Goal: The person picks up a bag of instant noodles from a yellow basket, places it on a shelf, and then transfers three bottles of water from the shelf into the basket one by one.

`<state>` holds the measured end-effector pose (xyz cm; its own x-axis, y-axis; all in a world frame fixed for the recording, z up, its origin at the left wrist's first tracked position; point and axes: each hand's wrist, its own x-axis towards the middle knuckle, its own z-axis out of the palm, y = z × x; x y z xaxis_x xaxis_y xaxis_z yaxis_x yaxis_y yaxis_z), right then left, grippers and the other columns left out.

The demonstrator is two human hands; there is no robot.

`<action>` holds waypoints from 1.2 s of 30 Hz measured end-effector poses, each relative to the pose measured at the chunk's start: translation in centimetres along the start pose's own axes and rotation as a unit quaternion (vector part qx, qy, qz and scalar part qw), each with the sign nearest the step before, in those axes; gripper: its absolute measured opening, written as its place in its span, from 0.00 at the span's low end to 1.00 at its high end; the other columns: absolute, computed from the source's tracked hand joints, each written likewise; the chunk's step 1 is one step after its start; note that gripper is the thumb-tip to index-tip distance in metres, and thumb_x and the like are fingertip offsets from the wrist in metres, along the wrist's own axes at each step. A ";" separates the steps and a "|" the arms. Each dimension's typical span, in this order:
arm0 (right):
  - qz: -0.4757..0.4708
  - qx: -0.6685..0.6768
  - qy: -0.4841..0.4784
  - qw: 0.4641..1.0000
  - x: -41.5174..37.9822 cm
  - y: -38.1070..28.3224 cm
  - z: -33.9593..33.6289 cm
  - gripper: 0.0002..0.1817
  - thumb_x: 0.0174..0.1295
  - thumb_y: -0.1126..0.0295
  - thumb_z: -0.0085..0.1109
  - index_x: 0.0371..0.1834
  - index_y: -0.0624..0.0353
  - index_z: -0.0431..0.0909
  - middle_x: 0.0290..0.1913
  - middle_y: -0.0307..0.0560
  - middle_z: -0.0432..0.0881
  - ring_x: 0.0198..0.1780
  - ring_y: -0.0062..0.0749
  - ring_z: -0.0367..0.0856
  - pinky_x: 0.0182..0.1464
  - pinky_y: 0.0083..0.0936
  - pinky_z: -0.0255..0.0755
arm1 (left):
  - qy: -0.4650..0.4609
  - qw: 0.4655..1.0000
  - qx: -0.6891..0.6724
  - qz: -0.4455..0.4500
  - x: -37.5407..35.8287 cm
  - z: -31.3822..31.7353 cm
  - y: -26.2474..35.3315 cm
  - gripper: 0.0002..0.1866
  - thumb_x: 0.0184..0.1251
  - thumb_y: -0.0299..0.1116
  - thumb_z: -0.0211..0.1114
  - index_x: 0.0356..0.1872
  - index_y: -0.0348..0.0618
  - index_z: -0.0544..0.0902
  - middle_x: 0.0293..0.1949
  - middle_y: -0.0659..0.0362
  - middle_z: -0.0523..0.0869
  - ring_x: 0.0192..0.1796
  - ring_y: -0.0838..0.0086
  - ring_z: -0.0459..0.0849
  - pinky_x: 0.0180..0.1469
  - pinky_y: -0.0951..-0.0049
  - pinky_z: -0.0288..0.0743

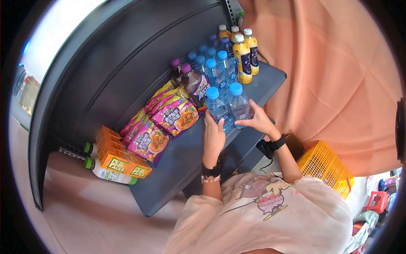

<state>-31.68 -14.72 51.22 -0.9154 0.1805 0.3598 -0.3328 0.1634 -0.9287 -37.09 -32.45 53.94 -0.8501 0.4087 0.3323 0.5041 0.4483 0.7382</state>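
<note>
Two clear water bottles with blue caps stand side by side at the front of the grey shelf [173, 169]. Against the side of the left water bottle [217, 108], my left hand [214, 137] is closed, its thumb at the lower front. My right hand [260, 120] grips the right water bottle [239, 103] from the other side, thumb across its base. Behind them are several more blue-capped bottles [216, 76]. Left of the held pair is a dark drink bottle [194, 82] with a purple cap, beside pink and purple noodle packs [175, 112].
Yellow drink bottles [242, 59] stand at the shelf's right end. Orange cartons [120, 154] and white bottles with green caps [111, 172] occupy the left end. A yellow crate [325, 165] and a red stool [377, 202] are at right, near an orange curtain [330, 84].
</note>
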 end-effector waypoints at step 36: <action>0.089 0.091 0.015 0.992 -1.0 2.1 0.8 0.42 0.51 0.64 0.71 0.67 0.67 0.59 0.54 0.47 0.74 0.54 0.27 0.72 0.56 0.22 0.67 | 0.007 1.000 -0.011 0.013 -0.5 0.5 -0.9 0.29 0.70 0.34 0.51 0.67 0.31 0.54 0.61 0.36 0.65 0.64 0.42 0.64 0.62 0.56 0.61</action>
<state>-31.66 -15.29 48.83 -0.9572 0.2199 0.1882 -0.2040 -0.0512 -0.9776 -37.10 -32.70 52.82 -0.8389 0.4083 0.3600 0.5227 0.4196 0.7421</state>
